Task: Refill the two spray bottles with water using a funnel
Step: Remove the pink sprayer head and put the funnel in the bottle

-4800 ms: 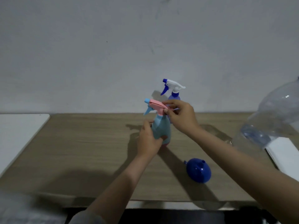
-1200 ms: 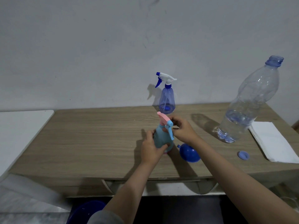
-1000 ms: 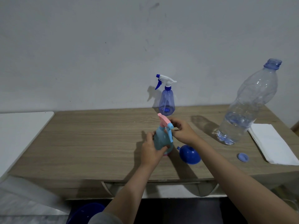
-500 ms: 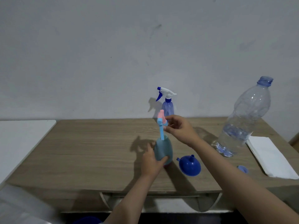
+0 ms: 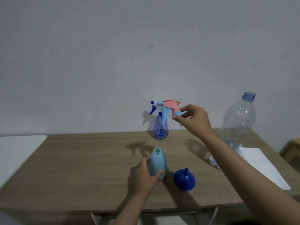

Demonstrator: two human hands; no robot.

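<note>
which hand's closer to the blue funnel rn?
Left. The left hand grips the light blue bottle on the table, right beside the funnel. The right hand is raised well above and behind it, pinching the removed spray head.

Light wood-grain laminate table (image 5: 90, 161) against wall. On it: light blue opaque plastic bottle (image 5: 157, 165), neck open, upright; dark blue plastic funnel (image 5: 184, 179) upside down just beside; translucent purple-blue spray bottle (image 5: 159, 127) at rear; large clear plastic water bottle (image 5: 237, 125), uncapped; white folded paper (image 5: 259, 164) at right edge.
</note>
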